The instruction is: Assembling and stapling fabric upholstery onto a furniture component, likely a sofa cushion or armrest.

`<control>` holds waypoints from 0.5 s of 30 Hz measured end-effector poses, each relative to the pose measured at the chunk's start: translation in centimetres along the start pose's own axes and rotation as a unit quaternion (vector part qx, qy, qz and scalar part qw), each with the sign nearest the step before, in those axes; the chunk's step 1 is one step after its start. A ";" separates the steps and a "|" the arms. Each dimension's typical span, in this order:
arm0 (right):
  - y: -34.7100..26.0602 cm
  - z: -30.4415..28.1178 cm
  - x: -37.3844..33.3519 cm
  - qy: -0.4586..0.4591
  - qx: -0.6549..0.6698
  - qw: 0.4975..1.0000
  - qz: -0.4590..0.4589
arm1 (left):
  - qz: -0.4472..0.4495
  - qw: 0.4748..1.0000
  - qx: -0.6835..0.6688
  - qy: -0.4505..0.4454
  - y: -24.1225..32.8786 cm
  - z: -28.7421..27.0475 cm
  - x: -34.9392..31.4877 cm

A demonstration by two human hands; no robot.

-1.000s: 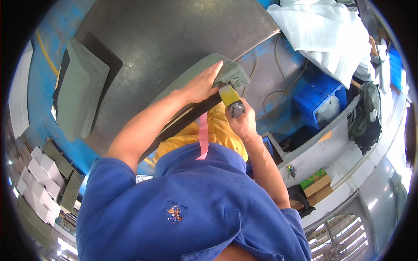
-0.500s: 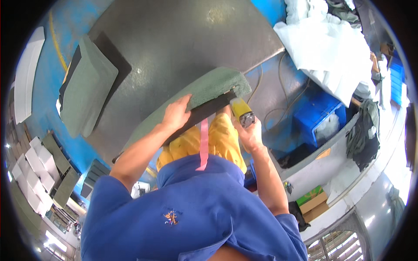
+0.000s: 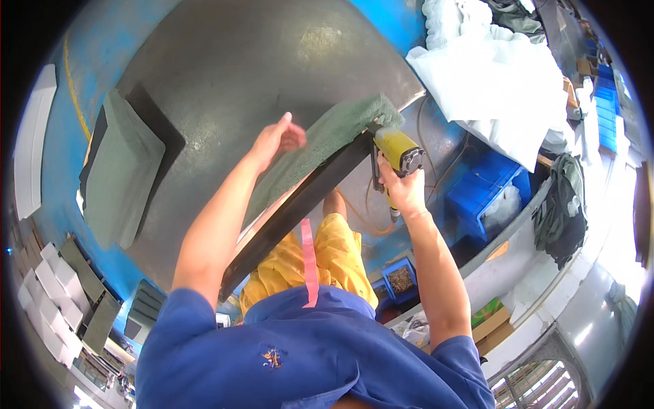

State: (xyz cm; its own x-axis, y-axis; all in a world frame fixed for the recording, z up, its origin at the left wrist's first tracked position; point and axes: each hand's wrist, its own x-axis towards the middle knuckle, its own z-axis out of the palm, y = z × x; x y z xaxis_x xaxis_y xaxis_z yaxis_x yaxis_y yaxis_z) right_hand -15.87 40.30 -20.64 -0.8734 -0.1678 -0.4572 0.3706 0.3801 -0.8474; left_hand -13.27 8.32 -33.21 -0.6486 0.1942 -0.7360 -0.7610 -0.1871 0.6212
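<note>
A long padded panel (image 3: 325, 140) with green fabric over it slants across the near side of the dark table, its black underside edge (image 3: 300, 204) turned toward me. My right hand (image 3: 407, 192) grips the handle of a yellow and black staple gun (image 3: 396, 145). The gun's nose is against or very close to the panel's far right end; exact contact is hidden. Off the fabric on the panel's far side is my left hand (image 3: 276, 143), thumb out and fingers loosely bent, blurred and holding nothing.
Another green-covered piece (image 3: 126, 167) lies on the left of the dark table (image 3: 225, 68). At right are white wrapping sheets (image 3: 501, 85) and a blue crate (image 3: 477, 198). An orange hose (image 3: 364, 221) hangs beyond my legs, and a small blue bin (image 3: 388, 271) stands nearby.
My left hand has lifted off the fabric and moved farther away. The panel is tilted more steeply, showing more of its black edge. The staple gun has shifted right and slightly away from me.
</note>
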 end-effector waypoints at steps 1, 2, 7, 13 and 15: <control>0.0 0.2 -0.3 -0.003 0.000 1.000 0.004 | 0.032 0.999 -0.028 0.028 -3.3 -0.9 2.9; -0.1 0.5 -0.2 0.000 -0.005 1.000 0.008 | 0.061 0.994 0.058 0.070 -6.7 -0.8 5.3; -0.5 1.6 0.4 0.017 -0.051 0.997 -0.049 | 0.035 0.996 0.077 -0.003 -12.0 -0.1 11.3; -0.5 0.2 0.0 0.000 -0.026 0.999 -0.025 | 0.178 0.970 0.129 -0.108 -2.0 5.6 2.5; -1.2 1.1 -0.3 0.020 0.004 1.000 0.006 | 0.209 0.957 0.184 -0.082 -0.4 6.5 -0.7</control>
State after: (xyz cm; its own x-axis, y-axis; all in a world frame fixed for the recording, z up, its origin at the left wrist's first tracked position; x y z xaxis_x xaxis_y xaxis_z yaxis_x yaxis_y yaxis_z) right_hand -15.74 38.93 -19.81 -0.8803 -0.1267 -0.4571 0.3844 0.3740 -0.8440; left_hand -12.61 14.51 -31.26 -0.8687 0.3312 -0.3683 -0.3684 0.0650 0.9274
